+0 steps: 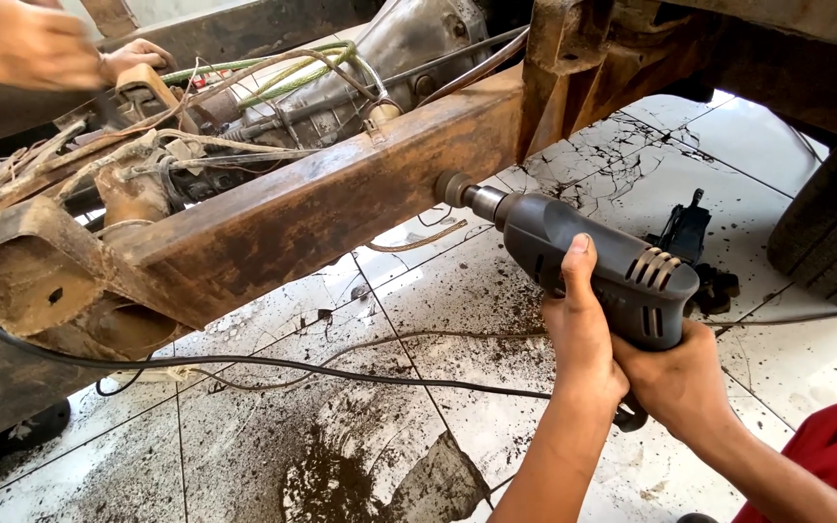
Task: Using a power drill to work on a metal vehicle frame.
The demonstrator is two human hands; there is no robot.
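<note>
The drill [601, 273] is being clamped by both hands, left [581, 339] and right [675, 383], fingers wrapped tight; it should be kept square to the rusty beam [322, 208], pressed steadily.

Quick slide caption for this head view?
Both hands, left hand and right hand, press a grey drill against a rusty frame rail.

— What's the tool like?
— A grey electric drill [601, 266], ribbed vents at the rear, black cord trailing across the floor.
— Its pose?
— Held level, chuck pressed against the side of the rusty frame rail [312, 208], which slants across the view.
</note>
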